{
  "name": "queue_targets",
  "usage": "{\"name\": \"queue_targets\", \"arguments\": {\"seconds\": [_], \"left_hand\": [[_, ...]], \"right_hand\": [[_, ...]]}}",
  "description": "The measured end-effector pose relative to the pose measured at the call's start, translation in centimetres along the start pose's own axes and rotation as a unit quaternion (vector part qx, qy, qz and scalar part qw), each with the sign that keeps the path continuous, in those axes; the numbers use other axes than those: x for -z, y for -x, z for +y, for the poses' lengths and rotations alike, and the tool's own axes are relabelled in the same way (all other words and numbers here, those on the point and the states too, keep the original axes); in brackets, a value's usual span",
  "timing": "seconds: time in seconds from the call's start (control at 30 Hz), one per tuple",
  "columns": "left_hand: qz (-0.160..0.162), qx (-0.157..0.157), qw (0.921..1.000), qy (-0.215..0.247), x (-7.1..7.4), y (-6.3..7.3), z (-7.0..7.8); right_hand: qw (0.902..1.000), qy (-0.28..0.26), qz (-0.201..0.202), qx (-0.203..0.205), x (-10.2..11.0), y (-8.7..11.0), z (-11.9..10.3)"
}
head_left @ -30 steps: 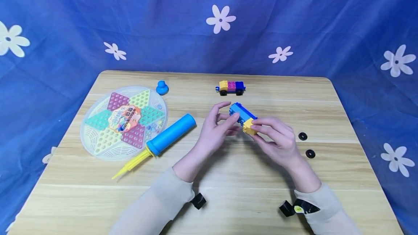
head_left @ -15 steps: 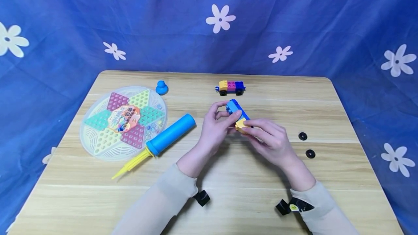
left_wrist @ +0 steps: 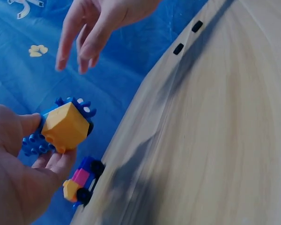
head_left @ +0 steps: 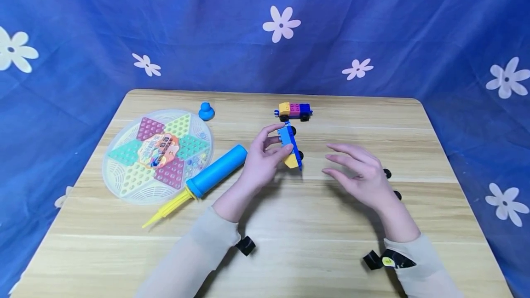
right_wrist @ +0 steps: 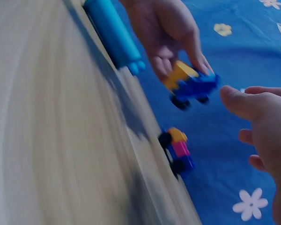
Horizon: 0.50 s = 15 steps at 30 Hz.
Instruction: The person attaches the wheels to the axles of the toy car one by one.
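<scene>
My left hand [head_left: 262,162] pinches a toy block car [head_left: 288,144] between thumb and fingers above the middle of the table. The car has light blue and yellow bricks on a dark blue base; black wheels [right_wrist: 180,102] show on one side of it. To its right, my right hand [head_left: 362,176] hangs apart from the car with fingers spread and nothing between them. Two loose black wheels [left_wrist: 197,26] lie on the table at the right, partly covered by the right hand in the head view. Behind the held car, a second block car [head_left: 294,110] in yellow, pink and dark blue stands on its wheels.
At the left lies a round Chinese checkers board [head_left: 124,183]. A blue and yellow hand pump [head_left: 217,171] lies beside it, near the left forearm. A small blue rubber duck [head_left: 206,111] stands at the back left. Blue flowered cloth [head_left: 232,59] hangs behind the wooden table [head_left: 314,243].
My right hand has let go of the yellow end of the block car and moved right. The left hand has shifted left with the car and turned it, bringing its wheels into view.
</scene>
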<state>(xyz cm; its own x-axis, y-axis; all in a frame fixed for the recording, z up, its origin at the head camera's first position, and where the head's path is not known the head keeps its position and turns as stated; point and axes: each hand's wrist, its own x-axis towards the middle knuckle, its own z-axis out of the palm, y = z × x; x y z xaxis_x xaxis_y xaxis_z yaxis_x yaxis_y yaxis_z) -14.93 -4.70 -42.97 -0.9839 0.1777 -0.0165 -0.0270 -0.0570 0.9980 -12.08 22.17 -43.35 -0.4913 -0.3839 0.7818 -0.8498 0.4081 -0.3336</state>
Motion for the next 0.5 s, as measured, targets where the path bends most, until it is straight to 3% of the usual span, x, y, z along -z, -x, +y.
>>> {"name": "queue_targets", "arguments": {"seconds": [0.2,0.3,0.5], "left_hand": [[-0.020,-0.012,0.9991,-0.037,1.0,0.0,-0.1],[-0.034,-0.014,0.9984,-0.042,1.5,0.1,-0.2],[-0.034,-0.007,0.9990,-0.029,2.7,0.8,-0.5]], "right_hand": [[0.9993,0.002,0.010,-0.036,2.5,1.6,1.4],[0.9969,0.009,0.002,-0.078,4.0,2.5,1.9],[0.9752,0.058,-0.077,-0.200,6.7,4.9,2.5]]}}
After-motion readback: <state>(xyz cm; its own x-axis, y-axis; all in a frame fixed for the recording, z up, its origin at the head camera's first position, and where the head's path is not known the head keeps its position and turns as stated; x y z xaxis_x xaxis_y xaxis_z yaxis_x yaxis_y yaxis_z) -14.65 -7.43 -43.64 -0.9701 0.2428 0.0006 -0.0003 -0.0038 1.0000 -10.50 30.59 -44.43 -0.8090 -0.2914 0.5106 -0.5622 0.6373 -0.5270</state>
